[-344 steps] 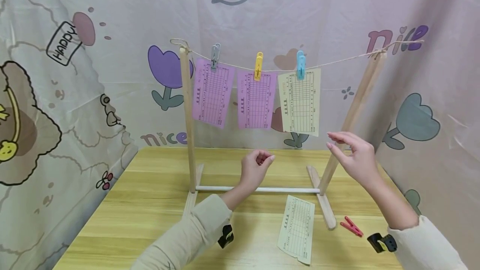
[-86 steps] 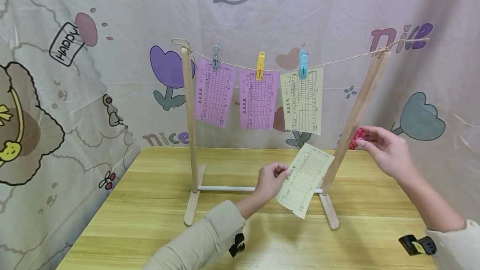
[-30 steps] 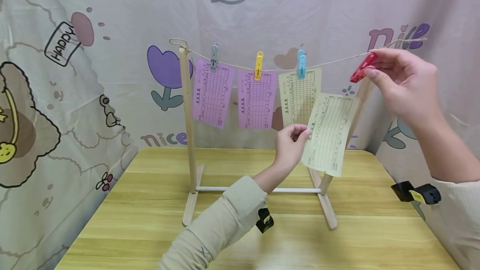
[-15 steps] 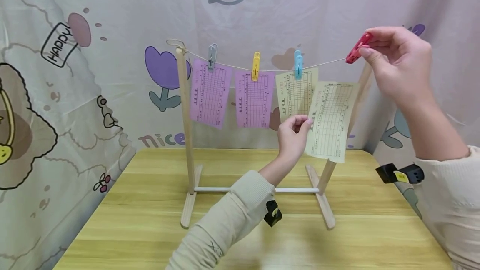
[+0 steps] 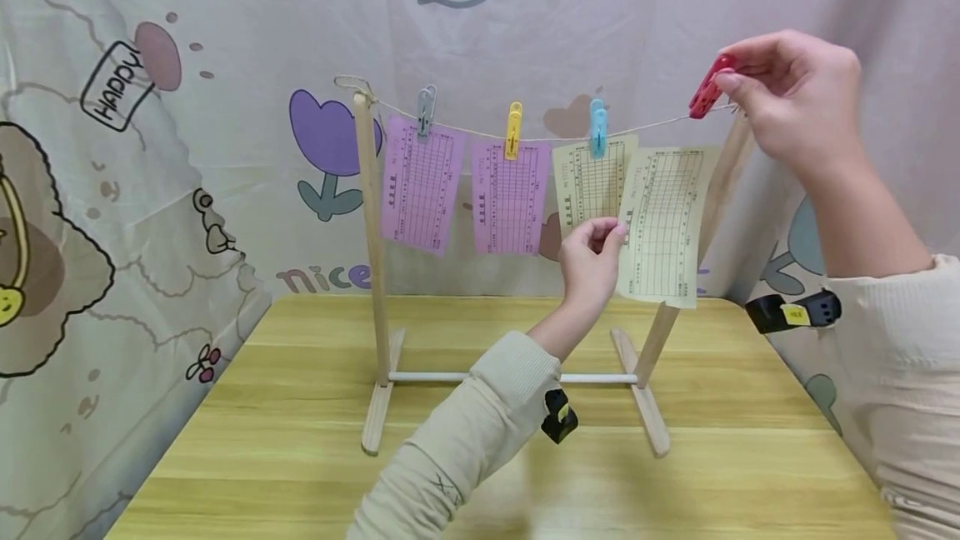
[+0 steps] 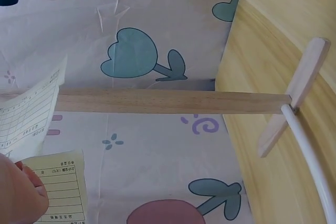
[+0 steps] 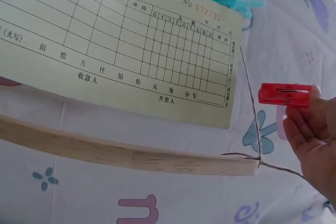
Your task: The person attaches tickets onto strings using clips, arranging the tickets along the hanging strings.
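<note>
My left hand (image 5: pixel 588 263) pinches a pale yellow receipt slip (image 5: pixel 663 227) by its left edge. The slip hangs upright just below the string (image 5: pixel 660 122) and overlaps part of another yellow slip (image 5: pixel 588 186). My right hand (image 5: pixel 806 98) pinches a red clothespin (image 5: pixel 711 87) between thumb and fingers, above and right of the slip's top edge. In the right wrist view the red clothespin (image 7: pixel 284 94) is apart from both the slip (image 7: pixel 121 51) and the string. A blue clothespin (image 5: pixel 597 129) holds the other yellow slip on the string.
Two pink slips (image 5: pixel 423 186) hang at left under a grey clothespin (image 5: pixel 426 112) and a yellow clothespin (image 5: pixel 513 130). The string spans two wooden posts (image 5: pixel 372 248), joined low by a white rod (image 5: pixel 427 377). The frame stands on a wooden table (image 5: pixel 262 440) before a patterned curtain.
Earlier the slip and red clothespin lay on the table; both were picked up. Over the last second my left hand has raised the slip towards the string, and my right hand has risen with the clothespin.
</note>
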Demonstrator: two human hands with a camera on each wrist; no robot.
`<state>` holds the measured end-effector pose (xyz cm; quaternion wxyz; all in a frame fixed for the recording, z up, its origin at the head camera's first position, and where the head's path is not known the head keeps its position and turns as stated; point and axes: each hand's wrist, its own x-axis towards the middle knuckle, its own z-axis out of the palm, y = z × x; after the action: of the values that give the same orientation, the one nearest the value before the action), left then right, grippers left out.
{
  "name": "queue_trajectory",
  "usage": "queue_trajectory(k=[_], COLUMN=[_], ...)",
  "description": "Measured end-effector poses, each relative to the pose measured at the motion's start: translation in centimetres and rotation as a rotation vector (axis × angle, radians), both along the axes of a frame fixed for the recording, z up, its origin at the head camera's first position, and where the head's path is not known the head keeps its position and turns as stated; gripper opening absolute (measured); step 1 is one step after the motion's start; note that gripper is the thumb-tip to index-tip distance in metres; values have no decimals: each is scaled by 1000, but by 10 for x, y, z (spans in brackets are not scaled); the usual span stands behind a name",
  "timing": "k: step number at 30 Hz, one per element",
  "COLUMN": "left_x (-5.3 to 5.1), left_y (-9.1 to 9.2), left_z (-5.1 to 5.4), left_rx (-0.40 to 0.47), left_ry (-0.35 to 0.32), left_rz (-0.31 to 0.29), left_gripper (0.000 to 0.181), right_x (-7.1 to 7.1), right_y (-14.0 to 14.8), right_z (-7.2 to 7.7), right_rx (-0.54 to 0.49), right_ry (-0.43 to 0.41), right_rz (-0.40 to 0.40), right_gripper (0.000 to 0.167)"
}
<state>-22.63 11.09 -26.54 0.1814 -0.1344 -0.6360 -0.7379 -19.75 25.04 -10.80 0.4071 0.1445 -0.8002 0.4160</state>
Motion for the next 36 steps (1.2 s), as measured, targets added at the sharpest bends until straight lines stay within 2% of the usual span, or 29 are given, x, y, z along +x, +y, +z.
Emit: queue_trajectory(k=[10,15,21,28,36], left_x=[0,-1,-3,-3,-4], left_y=[6,6,5,4,3], left_z=[1,1,-2,-1,0], left_rx=[36,25,10,14,17], left_ry=[-5,-5,-2,-14,-24], left_rz=[-1,-7,-8,-6,2], left_gripper=[12,12,12,12,12], right_x=[-6,-6,-6,-8,-9], right_y=[7,10,12,13,8], right_z=[2,0,-4,-5,-9], right_rx=[19,38,80,167,293], right_ry=[-97,-155,-208,-222,-204], right_rz=[17,28,-3,-33,-67], right_gripper=[20,19,15,16,26])
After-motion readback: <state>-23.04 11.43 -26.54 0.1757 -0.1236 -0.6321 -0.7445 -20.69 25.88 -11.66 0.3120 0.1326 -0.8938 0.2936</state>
